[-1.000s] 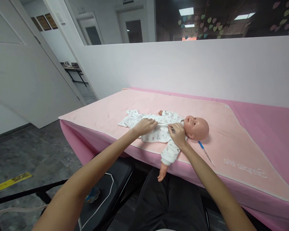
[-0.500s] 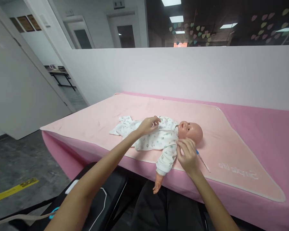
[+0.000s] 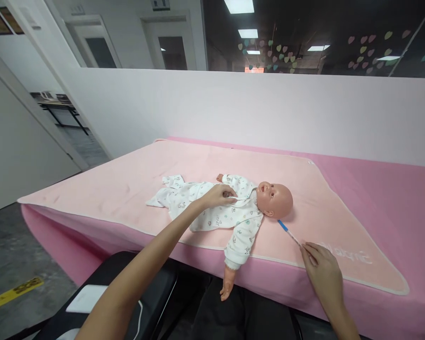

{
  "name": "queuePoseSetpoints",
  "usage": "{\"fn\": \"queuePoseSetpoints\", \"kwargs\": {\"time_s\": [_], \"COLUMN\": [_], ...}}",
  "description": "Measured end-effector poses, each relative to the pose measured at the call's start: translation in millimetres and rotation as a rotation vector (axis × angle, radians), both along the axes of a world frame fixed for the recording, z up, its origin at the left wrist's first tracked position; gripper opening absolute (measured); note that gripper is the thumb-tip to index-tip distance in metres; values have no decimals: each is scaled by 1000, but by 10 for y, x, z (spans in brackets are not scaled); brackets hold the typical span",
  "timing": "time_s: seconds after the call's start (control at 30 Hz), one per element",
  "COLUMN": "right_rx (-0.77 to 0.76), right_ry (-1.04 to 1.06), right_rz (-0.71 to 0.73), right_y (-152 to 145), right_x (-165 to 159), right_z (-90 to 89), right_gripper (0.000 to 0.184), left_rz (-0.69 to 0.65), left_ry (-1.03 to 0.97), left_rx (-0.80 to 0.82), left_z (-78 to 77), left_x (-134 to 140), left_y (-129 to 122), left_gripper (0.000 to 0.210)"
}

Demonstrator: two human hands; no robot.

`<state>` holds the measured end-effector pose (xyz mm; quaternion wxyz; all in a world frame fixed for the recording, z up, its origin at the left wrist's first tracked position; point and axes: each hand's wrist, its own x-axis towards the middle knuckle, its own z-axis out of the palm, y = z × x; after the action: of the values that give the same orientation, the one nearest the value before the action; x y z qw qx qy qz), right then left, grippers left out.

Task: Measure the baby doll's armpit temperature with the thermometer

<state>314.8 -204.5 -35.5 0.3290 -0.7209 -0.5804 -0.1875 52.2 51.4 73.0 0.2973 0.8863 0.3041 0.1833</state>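
A baby doll [image 3: 274, 198] lies on its back in white patterned clothes [image 3: 216, 218], head to the right, one arm hanging over the table's front edge. My left hand [image 3: 217, 196] is closed at the chest, its fingers pinching the edge of the clothes' front opening. Near the doll's head lies a thin stick-like thermometer [image 3: 289, 233] with a blue end pointing at the head. My right hand [image 3: 322, 271] has its fingertips closed on the thermometer's near end; that end is hidden by the fingers.
A peach mat [image 3: 113, 184] with white lettering covers the pink tablecloth [image 3: 382, 193]. Behind stands a white wall [image 3: 233, 108] with a window above. A black chair [image 3: 127, 264] holding a white flat object [image 3: 87, 298] is at the lower left.
My right hand has moved from beside the doll's neck, right and nearer, to the thermometer's end. My left hand has lowered onto the clothes' front and pinched the edge. The view has shifted slightly.
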Motion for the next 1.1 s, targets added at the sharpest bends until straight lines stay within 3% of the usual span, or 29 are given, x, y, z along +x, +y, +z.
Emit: {"fn": "queuePoseSetpoints", "kwargs": {"time_s": [0.13, 0.27, 0.37, 0.43, 0.5, 0.63, 0.77, 0.93, 1.1], "right_rx": [68, 166, 265, 285, 192, -206, -417, -479, -495], "right_ry": [4, 48, 3, -84, -181, -296, -233, -224, -227], "right_rz": [-67, -7, 79, 119, 132, 195, 264, 288, 275], "right_y": [-62, -24, 260, 574, 943, 1659, 2151, 2355, 2260], "right_x": [-73, -245, -421, -545, -670, -898, -1056, -1129, -1040], "right_z": [208, 529, 779, 925, 1056, 1277, 1361, 1280, 1366], "right_gripper": [42, 32, 23, 23, 25, 30, 24, 34, 23], "left_rz": [133, 305, 396, 438, 457, 413, 307, 274, 302], "left_ry": [9, -62, -65, -25, 87, 437, 550, 578, 516], "left_rx": [-60, -175, -190, -84, 106, 509, 677, 691, 700], "left_z": [34, 95, 168, 242, 335, 527, 615, 574, 542], "left_x": [22, 23, 72, 125, 177, 220, 178, 114, 99], "left_y": [103, 250, 322, 336, 316, 201, 74, -3, -16], "left_gripper": [32, 27, 26, 26, 28, 24, 20, 22, 28]}}
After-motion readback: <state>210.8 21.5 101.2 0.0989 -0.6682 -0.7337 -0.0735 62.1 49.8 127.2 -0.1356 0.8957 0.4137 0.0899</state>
